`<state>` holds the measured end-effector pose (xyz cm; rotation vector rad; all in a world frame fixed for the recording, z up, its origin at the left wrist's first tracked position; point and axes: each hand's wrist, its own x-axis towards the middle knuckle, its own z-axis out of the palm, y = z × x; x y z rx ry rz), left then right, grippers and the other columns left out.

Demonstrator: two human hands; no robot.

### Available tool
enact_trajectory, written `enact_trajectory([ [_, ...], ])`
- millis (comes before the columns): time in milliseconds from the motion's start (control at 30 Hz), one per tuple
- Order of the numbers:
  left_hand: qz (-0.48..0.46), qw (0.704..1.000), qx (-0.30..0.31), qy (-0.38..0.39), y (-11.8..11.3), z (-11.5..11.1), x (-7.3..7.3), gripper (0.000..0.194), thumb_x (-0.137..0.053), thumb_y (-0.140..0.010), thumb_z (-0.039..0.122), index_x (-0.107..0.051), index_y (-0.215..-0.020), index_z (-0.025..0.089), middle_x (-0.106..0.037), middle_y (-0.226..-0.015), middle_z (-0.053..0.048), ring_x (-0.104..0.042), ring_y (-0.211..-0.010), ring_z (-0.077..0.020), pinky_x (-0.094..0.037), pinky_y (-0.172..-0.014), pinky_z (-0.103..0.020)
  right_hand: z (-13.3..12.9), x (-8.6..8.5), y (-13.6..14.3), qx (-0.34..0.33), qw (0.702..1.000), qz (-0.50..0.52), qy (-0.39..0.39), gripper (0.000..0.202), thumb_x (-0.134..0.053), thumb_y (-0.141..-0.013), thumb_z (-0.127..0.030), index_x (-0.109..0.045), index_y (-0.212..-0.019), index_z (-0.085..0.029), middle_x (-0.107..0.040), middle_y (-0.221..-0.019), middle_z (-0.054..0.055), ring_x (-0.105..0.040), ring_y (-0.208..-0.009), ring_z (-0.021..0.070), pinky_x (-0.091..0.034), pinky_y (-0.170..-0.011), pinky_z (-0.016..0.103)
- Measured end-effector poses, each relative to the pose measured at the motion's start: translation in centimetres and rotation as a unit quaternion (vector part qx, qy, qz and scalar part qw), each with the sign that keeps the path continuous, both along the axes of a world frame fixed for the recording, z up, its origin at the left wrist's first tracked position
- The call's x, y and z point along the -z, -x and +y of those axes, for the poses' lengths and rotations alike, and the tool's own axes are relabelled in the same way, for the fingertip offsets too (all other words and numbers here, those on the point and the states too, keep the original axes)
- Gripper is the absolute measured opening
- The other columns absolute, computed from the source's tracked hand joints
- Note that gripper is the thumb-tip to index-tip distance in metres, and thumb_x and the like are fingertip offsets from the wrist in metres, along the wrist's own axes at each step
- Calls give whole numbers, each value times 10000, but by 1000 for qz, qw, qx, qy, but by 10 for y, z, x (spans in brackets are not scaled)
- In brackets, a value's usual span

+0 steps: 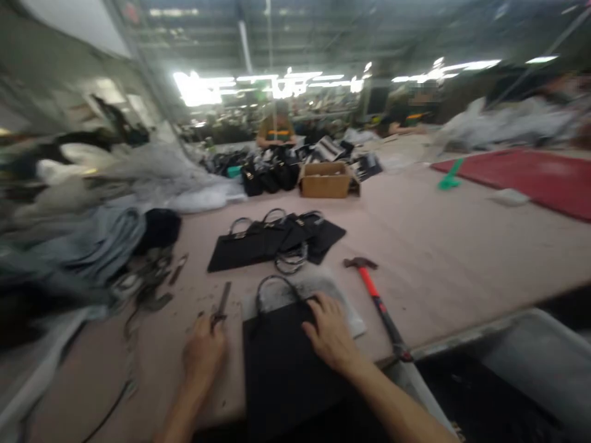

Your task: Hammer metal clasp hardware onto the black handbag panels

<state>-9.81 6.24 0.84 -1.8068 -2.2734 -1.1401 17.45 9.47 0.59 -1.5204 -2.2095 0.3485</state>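
Note:
My right hand (330,329) lies on a black bag panel (279,369), fingers spread near its upper edge. A looped dark handle (277,280) stands up from that edge. Under the top of the panel is a pale slab (353,323). To the left, my left hand (205,354) rests on the table with its fingers curled at the near end of a caliper-like metal tool (223,304), whose flat bar points away from me. A claw hammer (376,295) with a red and black handle lies right of the slab, apart from both hands.
Several black handled panels (277,237) overlap farther back. Behind them stand a cardboard box (325,181) and dark bags (272,175). Grey fabric (78,246) and plastic wrapping crowd the left. A red sheet (530,175) lies right, near a green object (451,175). People work beyond.

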Motion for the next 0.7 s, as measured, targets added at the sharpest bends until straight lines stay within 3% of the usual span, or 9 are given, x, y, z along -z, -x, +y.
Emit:
enact_trajectory([
  [100,10,998,-57,23,15,-20,25,181,-521,-952,199,-687,-1008,153,-703,-1047,-127,-678,-1002,-284,-556,-909,-454,22,9,2,-8,999,43,-27,309,-543,-904,-277,-629,-1177,-160,-558,-1363,190,-498,-1247,349,-355,-1078,541],
  [200,6,997,-73,9,-12,-37,40,202,-518,-944,238,-690,-1020,164,-696,-1124,-155,-661,-1073,-333,-529,-948,-497,33,8,0,-5,995,91,-33,157,-571,-861,-289,-615,-981,-199,-609,-1167,157,-527,-1102,331,-392,-989,523],
  [333,-46,994,-96,2,-49,-64,46,232,-559,-947,292,-663,-1109,163,-669,-1169,-171,-640,-1112,-344,-515,-963,-512,28,3,3,-23,993,116,-24,79,-580,-801,-255,-506,-794,-229,-580,-972,115,-542,-960,290,-440,-886,468],
  [467,-165,980,-107,-10,-55,-88,46,201,-616,-897,275,-649,-1074,184,-685,-1054,-129,-654,-1022,-306,-523,-909,-454,20,4,9,-45,987,150,-15,91,-550,-808,-238,-468,-767,-239,-572,-1018,105,-565,-1013,265,-462,-902,438],
  [567,-343,921,-181,38,-54,-104,44,111,-671,-830,280,-618,-873,194,-645,-771,-38,-627,-734,-221,-507,-710,-337,11,2,18,-65,978,198,-8,121,-573,-825,-295,-486,-761,-241,-595,-1001,93,-589,-1015,269,-474,-894,453],
  [633,-475,851,-218,51,-54,-114,42,146,-692,-794,293,-591,-812,188,-603,-684,-2,-578,-633,-172,-464,-629,-282,3,-3,30,-83,967,239,-5,173,-631,-816,-357,-518,-754,-242,-624,-996,86,-615,-988,279,-486,-862,458],
  [700,-585,778,-229,6,-48,-125,41,184,-695,-777,312,-600,-855,175,-621,-701,-3,-578,-630,-154,-457,-622,-261,-3,-11,48,-95,960,263,-2,227,-709,-784,-419,-560,-782,-249,-656,-1001,83,-636,-970,295,-490,-852,470],
])
